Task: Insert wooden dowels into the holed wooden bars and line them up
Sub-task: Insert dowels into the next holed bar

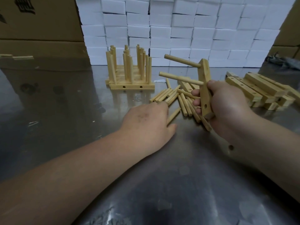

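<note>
My right hand (225, 108) grips a holed wooden bar (205, 82) held nearly upright above the table. Two dowels (181, 77) stick out of it to the left, and one empty hole shows near its lower end. My left hand (147, 122) lies palm down on the table, its fingers curled over a loose dowel (173, 115) at the edge of the dowel pile (172, 96). Several finished bars with upright dowels (129, 69) stand lined up side by side at the back middle.
A heap of empty holed bars (259, 90) lies at the right. The shiny metal table (65, 103) reaches to a wall of white boxes (178, 30) behind. Cardboard boxes (39, 21) stand at the back left and back right.
</note>
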Motion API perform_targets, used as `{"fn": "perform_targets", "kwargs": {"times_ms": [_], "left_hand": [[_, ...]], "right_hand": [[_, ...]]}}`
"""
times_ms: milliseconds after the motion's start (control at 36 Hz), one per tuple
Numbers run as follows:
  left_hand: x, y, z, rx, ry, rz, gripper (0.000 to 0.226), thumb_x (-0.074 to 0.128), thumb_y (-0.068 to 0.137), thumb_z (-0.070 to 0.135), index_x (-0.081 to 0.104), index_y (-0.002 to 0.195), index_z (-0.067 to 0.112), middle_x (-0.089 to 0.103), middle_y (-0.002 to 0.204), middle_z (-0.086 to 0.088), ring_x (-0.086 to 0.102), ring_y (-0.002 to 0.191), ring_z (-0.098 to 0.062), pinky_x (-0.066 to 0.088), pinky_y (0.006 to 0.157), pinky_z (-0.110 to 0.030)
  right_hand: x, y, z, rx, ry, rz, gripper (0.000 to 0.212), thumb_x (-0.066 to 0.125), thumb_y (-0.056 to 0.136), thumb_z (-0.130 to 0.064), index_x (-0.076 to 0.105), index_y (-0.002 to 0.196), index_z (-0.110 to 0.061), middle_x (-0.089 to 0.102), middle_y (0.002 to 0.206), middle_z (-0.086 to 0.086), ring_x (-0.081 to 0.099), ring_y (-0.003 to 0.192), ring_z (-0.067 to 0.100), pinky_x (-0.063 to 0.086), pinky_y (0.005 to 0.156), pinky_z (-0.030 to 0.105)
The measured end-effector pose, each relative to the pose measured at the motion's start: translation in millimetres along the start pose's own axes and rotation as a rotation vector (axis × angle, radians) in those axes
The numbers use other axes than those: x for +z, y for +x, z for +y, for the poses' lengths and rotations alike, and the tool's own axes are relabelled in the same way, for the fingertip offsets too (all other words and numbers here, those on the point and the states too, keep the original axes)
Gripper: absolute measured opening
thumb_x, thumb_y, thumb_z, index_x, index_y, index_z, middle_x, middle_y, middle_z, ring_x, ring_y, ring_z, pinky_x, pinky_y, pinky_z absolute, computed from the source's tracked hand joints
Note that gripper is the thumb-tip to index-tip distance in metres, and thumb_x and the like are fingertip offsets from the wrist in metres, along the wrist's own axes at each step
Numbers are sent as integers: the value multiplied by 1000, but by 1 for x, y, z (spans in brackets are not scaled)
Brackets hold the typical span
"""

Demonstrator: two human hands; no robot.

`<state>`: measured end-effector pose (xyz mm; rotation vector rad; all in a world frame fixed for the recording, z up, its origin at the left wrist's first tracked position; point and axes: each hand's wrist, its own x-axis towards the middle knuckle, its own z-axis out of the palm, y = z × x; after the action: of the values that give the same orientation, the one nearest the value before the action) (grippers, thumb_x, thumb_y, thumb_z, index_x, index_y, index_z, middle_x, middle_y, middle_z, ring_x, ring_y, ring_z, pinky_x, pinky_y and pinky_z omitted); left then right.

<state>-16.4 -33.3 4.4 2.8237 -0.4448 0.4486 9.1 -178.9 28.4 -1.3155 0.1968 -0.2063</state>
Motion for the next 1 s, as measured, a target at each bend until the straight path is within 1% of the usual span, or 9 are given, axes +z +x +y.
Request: {"fn": "perform_targets", "kwargs": {"times_ms": [83, 222, 333, 417, 583, 667, 750, 889, 1000], "left_hand": [[-1, 2, -2, -91, 67, -83, 37, 45, 88, 51, 54, 112, 25, 58, 95, 4, 55, 88, -19, 48, 75, -36], [-6, 4, -10, -110, 162, -113, 22, 41, 94, 25, 61, 103, 25, 55, 94, 1, 54, 86, -21, 46, 74, -36], [-13, -1, -19, -156, 21, -9, 12, 41, 94, 28, 53, 95, 24, 50, 88, 3, 50, 77, -18, 39, 61, -32], [-16, -7, -18, -80, -122, 70, 8, 41, 93, 32, 47, 89, 27, 51, 77, 7, 47, 69, -11, 33, 53, -27], [-13, -13, -7, 127, -285, 30, 4, 41, 91, 29, 44, 89, 32, 44, 70, 11, 42, 67, -1, 31, 56, -14], [-12, -12, -8, 159, -296, 29, 9, 38, 90, 30, 47, 92, 33, 43, 73, 12, 41, 70, -1, 29, 56, -15], [-12, -12, -9, 162, -298, 25, 14, 37, 89, 31, 49, 94, 34, 43, 75, 15, 42, 73, 1, 29, 57, -14], [-11, -11, -10, 189, -303, 53, 26, 34, 89, 33, 55, 104, 30, 45, 80, 18, 44, 83, 0, 32, 65, -15], [-12, -12, -10, 192, -325, 75, 31, 32, 87, 35, 56, 105, 29, 48, 83, 15, 45, 83, -2, 35, 67, -19]], "right_hand": [[1, 1, 1, 7, -16, -8, 20, 34, 101, -21, 52, 95, -14, 60, 54, -1, 48, 31, 9, 39, 35, 13], [0, 1, -2, 53, -35, 31, 29, 34, 101, -25, 54, 83, -13, 63, 66, 0, 48, 34, 8, 39, 36, 14], [-4, 2, -4, 45, -39, 78, 30, 35, 100, -27, 55, 81, -14, 64, 72, 0, 50, 42, 9, 40, 40, 18], [-5, 2, -7, 54, -47, 95, 33, 35, 100, -27, 55, 77, -13, 63, 75, 1, 48, 46, 10, 38, 43, 22], [0, -2, -5, 72, -28, 57, 31, 36, 100, -26, 54, 77, -15, 61, 64, -2, 46, 39, 8, 38, 41, 16], [0, -4, -3, 51, -6, 53, 25, 39, 99, -27, 56, 83, -18, 64, 58, -6, 46, 33, 6, 39, 39, 12], [1, -4, -2, 36, -30, 27, 27, 38, 99, -27, 59, 86, -17, 65, 62, -6, 46, 36, 6, 39, 40, 14], [1, -5, 0, 16, -69, 21, 29, 39, 98, -28, 61, 83, -17, 66, 60, -8, 46, 39, 6, 39, 43, 20], [1, -5, -1, -6, -75, 7, 28, 39, 98, -26, 60, 84, -16, 64, 57, -9, 45, 38, 6, 38, 39, 16]]}}
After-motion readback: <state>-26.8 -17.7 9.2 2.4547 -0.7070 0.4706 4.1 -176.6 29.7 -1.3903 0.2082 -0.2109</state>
